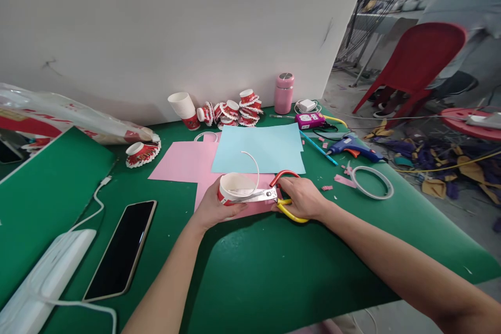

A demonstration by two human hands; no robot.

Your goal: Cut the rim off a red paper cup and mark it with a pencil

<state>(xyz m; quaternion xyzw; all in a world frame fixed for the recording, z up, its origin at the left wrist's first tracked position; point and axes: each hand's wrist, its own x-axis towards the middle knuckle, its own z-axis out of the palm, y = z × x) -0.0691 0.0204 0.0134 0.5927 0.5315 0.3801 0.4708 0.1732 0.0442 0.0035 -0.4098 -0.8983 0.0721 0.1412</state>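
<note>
A red and white paper cup (230, 182) sits tilted in my left hand (211, 206), its mouth facing me. My right hand (299, 197) grips scissors (267, 194) with one red and one yellow handle loop. Their blades lie across the cup's rim. From that rim a thin white strip (256, 164) curls upward, partly cut away. Below and behind the cup are pink paper sheets (180, 162) and a light blue sheet (260, 146) on the green table.
Stacked paper cups (182, 106), several cut cups (229, 110) and a pink bottle (284, 94) stand along the white board. At right lie a glue gun (356, 148) and a tape roll (371, 182); at left, a phone (121, 250) and a white power strip (50, 276).
</note>
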